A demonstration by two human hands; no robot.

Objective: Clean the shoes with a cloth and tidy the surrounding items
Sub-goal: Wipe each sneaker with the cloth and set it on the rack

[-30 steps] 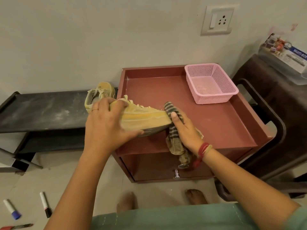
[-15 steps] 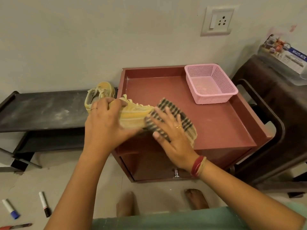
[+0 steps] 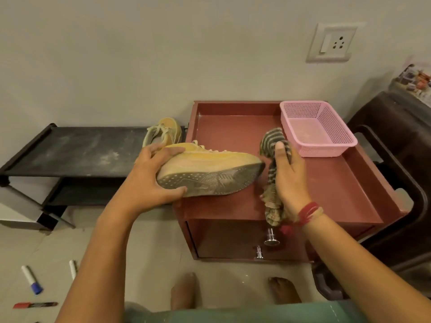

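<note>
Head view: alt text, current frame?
Left hand holds a yellow sneaker, sole toward camera, over a reddish-brown cabinet top; right hand grips a striped cloth beside its toe. A pink plastic basket sits behind, a second yellow sneaker on a black shelf.

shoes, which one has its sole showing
The shoe gripped by the left hand over the red cabinet; the other shoe sits upright on the black rack.

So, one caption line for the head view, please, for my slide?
Left hand holds a yellow shoe over the red cabinet; right hand grips a striped cloth.
</note>
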